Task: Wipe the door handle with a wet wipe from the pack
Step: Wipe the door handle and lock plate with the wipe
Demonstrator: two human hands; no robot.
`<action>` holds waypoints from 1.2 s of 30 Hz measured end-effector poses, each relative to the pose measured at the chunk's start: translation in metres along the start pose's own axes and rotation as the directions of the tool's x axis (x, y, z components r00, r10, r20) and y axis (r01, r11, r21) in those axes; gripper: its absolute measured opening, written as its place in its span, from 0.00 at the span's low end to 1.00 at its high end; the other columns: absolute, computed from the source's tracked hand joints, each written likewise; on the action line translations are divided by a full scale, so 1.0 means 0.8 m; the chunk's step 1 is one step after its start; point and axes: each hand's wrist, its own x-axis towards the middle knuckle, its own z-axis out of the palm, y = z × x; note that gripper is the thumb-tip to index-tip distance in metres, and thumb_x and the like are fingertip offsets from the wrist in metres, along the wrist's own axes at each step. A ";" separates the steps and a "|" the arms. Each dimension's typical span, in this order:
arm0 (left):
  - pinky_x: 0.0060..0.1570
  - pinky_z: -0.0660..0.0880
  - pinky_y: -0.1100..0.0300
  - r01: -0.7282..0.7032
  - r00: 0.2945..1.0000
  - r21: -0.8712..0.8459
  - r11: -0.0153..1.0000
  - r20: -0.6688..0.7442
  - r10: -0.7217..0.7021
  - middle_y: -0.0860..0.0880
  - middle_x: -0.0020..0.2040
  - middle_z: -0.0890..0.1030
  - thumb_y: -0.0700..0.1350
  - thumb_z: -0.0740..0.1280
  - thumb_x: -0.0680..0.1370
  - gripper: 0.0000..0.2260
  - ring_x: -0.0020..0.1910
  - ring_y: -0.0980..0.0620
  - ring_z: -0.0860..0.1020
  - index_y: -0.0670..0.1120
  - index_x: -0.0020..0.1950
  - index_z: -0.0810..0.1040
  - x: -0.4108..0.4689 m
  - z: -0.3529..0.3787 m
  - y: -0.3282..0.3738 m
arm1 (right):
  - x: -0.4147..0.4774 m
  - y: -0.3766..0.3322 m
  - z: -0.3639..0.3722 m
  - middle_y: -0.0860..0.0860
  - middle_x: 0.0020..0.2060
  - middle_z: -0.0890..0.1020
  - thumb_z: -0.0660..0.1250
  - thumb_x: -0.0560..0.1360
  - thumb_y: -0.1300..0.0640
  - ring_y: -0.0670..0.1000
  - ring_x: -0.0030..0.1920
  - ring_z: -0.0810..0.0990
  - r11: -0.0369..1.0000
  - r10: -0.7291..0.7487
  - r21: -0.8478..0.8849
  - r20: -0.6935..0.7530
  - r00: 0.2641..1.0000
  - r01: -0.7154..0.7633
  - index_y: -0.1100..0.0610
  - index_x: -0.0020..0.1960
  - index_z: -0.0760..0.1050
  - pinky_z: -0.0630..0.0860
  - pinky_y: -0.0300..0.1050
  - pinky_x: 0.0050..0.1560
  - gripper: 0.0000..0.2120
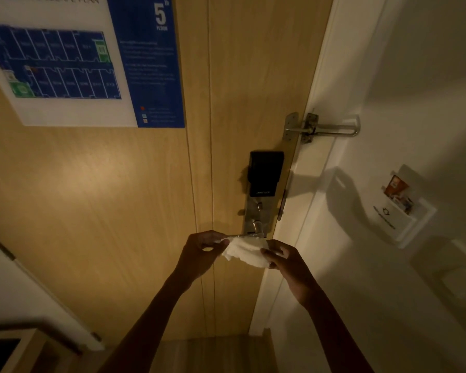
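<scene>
A white wet wipe point(246, 251) is stretched between my two hands just below the silver door handle point(249, 234). My left hand point(201, 254) pinches the wipe's left end, right by the tip of the lever. My right hand point(285, 262) grips the wipe's right end below the lock plate. The handle's lever is partly hidden behind the wipe and my left fingers. The pack of wipes is not in view.
The handle sits on a wooden door point(119, 197) under a black electronic lock point(265, 173). A metal swing latch point(320, 127) bridges door and white frame. A fire escape plan point(78, 60) hangs upper left. A key card holder point(398, 211) is on the right wall.
</scene>
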 end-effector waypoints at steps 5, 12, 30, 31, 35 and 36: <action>0.43 0.75 0.66 0.061 0.994 0.033 0.998 0.089 -0.064 0.53 0.45 0.84 0.46 0.69 0.76 0.05 0.40 0.61 0.81 0.47 0.49 0.81 0.006 -0.007 0.018 | -0.006 0.003 0.001 0.51 0.52 0.82 0.65 0.70 0.36 0.50 0.52 0.82 0.999 0.040 0.036 -0.011 0.999 -0.039 0.52 0.61 0.77 0.81 0.48 0.54 0.27; 0.46 0.75 0.72 -0.046 0.976 0.095 0.994 0.216 0.024 0.54 0.46 0.85 0.46 0.70 0.75 0.04 0.45 0.62 0.81 0.49 0.48 0.82 -0.002 -0.012 0.026 | -0.008 -0.007 0.006 0.50 0.53 0.83 0.69 0.72 0.40 0.51 0.55 0.81 0.991 -0.038 0.131 0.047 0.998 0.032 0.52 0.60 0.78 0.79 0.50 0.57 0.22; 0.64 0.72 0.49 0.417 0.854 -0.499 0.760 0.501 -0.140 0.45 0.64 0.79 0.57 0.64 0.75 0.26 0.63 0.46 0.77 0.45 0.69 0.71 -0.012 0.021 0.003 | -0.011 -0.064 -0.016 0.46 0.52 0.83 0.69 0.73 0.56 0.48 0.55 0.81 1.000 0.000 0.024 0.323 0.946 -0.008 0.46 0.58 0.76 0.78 0.39 0.52 0.15; 0.63 0.74 0.50 0.421 0.854 -0.527 0.738 0.504 -0.128 0.43 0.64 0.79 0.56 0.66 0.75 0.26 0.63 0.45 0.77 0.44 0.69 0.70 -0.012 0.021 0.004 | -0.011 -0.066 -0.020 0.44 0.50 0.84 0.68 0.75 0.58 0.46 0.53 0.82 1.000 0.004 0.002 0.338 0.941 -0.005 0.46 0.58 0.76 0.78 0.37 0.49 0.14; 0.58 0.77 0.54 0.400 0.870 -0.599 0.694 0.486 -0.082 0.33 0.65 0.74 0.52 0.73 0.70 0.31 0.64 0.38 0.75 0.41 0.69 0.71 -0.010 0.021 0.003 | -0.005 -0.066 -0.032 0.52 0.57 0.82 0.66 0.77 0.61 0.53 0.59 0.79 1.000 0.011 -0.013 0.352 0.936 -0.007 0.51 0.64 0.75 0.75 0.47 0.60 0.17; 0.59 0.76 0.53 0.387 0.873 -0.587 0.711 0.482 -0.076 0.33 0.64 0.74 0.51 0.73 0.71 0.28 0.63 0.39 0.75 0.43 0.68 0.72 -0.010 0.020 0.005 | -0.005 -0.067 -0.035 0.54 0.59 0.81 0.66 0.77 0.60 0.54 0.60 0.79 1.000 0.018 -0.025 0.347 0.938 -0.010 0.52 0.66 0.74 0.75 0.48 0.62 0.17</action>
